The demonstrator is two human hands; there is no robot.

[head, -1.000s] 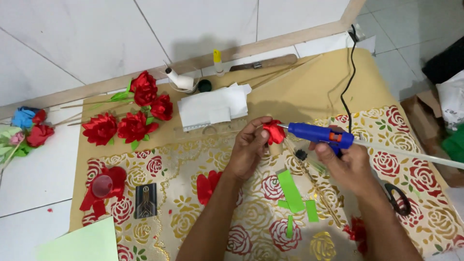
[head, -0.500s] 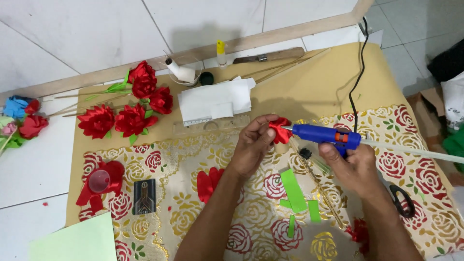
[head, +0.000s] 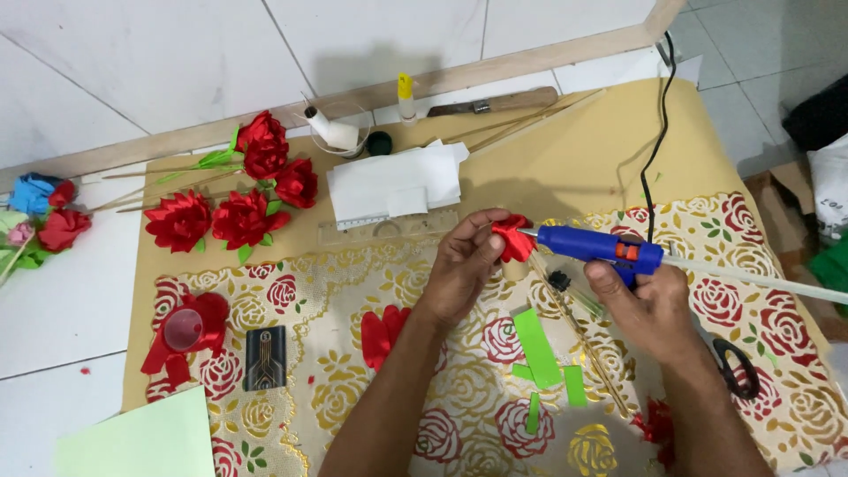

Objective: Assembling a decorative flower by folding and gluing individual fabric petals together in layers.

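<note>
My left hand [head: 466, 262] pinches a small red ribbon flower [head: 511, 237] above the patterned cloth. My right hand [head: 647, 305] grips a blue glue gun [head: 594, 247], its nozzle touching the red flower. A white glue stick [head: 760, 279] sticks out of the gun's back to the right. Thin wooden skewers [head: 579, 322] lie under my hands, next to green paper strips [head: 536, 346].
Finished red flowers on sticks [head: 238, 194] lie at the back left, with a white paper stack [head: 397, 181], a thread spool [head: 331, 131] and a knife [head: 495, 102] behind. A red ribbon pile with a cup [head: 187, 331], a dark lighter [head: 264, 357], scissors [head: 735, 366] and a black cord [head: 654, 150] surround my hands.
My hands stay together with the gun's nozzle at the red flower. The view has shifted slightly; nothing else has moved.
</note>
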